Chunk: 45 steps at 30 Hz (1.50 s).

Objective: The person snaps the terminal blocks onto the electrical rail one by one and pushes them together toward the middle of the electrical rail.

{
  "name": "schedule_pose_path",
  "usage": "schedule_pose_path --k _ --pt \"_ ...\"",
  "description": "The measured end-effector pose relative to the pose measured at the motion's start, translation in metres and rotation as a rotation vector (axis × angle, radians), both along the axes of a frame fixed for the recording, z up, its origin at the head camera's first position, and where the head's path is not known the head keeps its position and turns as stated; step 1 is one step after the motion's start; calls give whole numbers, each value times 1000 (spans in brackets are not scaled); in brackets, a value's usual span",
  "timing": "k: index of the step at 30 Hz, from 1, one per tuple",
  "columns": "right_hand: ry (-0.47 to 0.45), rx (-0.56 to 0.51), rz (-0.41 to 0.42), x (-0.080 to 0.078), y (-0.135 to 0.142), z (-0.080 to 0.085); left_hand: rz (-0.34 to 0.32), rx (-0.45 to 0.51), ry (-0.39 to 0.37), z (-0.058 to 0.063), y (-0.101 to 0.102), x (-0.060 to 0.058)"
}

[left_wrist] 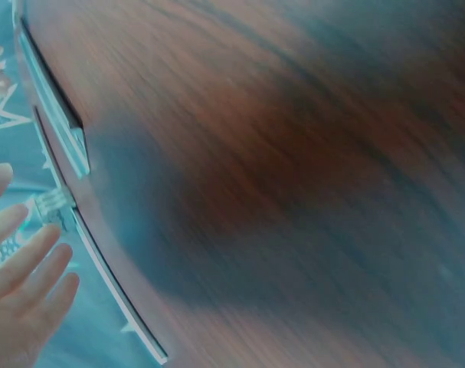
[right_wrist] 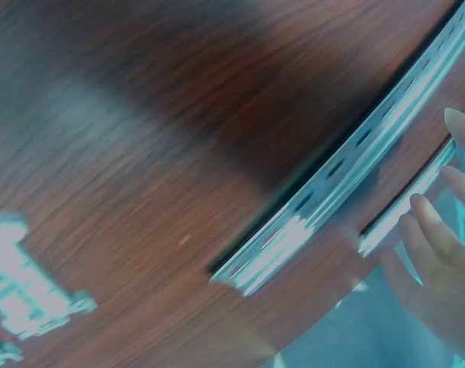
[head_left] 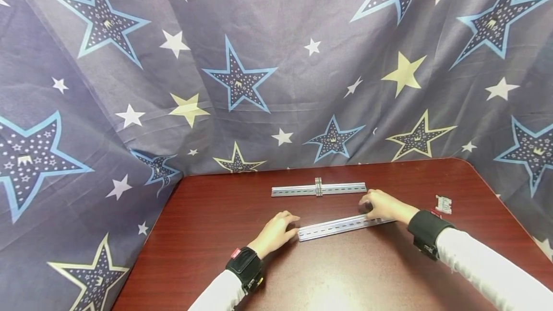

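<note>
A slotted metal DIN rail [head_left: 332,227] lies slightly aslant on the table in front of the person. Beside its left end is the left hand [head_left: 276,232], fingers loosely bent and holding nothing; the left wrist view shows them spread apart. Over the rail's right part hovers the right hand [head_left: 382,205], which hides some of the rail in the head view. Its fingers [right_wrist: 427,222] look relaxed in the right wrist view, with no object between them. Farther back lies a second slotted rail [head_left: 295,191], with thin terminal-block-like pieces [head_left: 318,187] mounted upright near its middle.
At the right of the table lies a pale, flat plastic piece [head_left: 443,204], with a small red item [head_left: 436,213] near the right wrist. A grey star-printed cloth [head_left: 298,85] hangs behind the reddish-brown table [head_left: 224,205] and along its sides.
</note>
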State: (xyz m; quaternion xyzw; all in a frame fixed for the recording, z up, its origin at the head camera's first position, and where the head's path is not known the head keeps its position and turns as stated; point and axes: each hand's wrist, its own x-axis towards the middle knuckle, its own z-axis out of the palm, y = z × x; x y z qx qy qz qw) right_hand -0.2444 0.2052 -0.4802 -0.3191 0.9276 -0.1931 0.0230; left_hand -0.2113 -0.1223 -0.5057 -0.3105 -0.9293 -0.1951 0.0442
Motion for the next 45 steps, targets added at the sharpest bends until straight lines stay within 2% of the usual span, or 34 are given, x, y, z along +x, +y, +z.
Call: schedule_pose_path --k 5,13,23,31,38,42,45 --pt "-35 -3 -32 -1 18 1 -23 -21 -3 -1 11 0" --pt "28 11 -17 0 38 -6 -26 -75 10 -7 24 4" --pt "78 27 -20 3 54 -19 -11 -135 30 -17 31 4" --pt "45 19 -84 4 61 -27 4 -133 27 -18 34 4" --pt "62 -26 -71 7 62 -29 -91 -63 121 -24 34 0" --pt "49 -36 -67 7 61 -29 -98 -87 142 -24 36 -1" --pt "36 -42 -66 7 61 -30 -68 -129 117 -20 39 2"
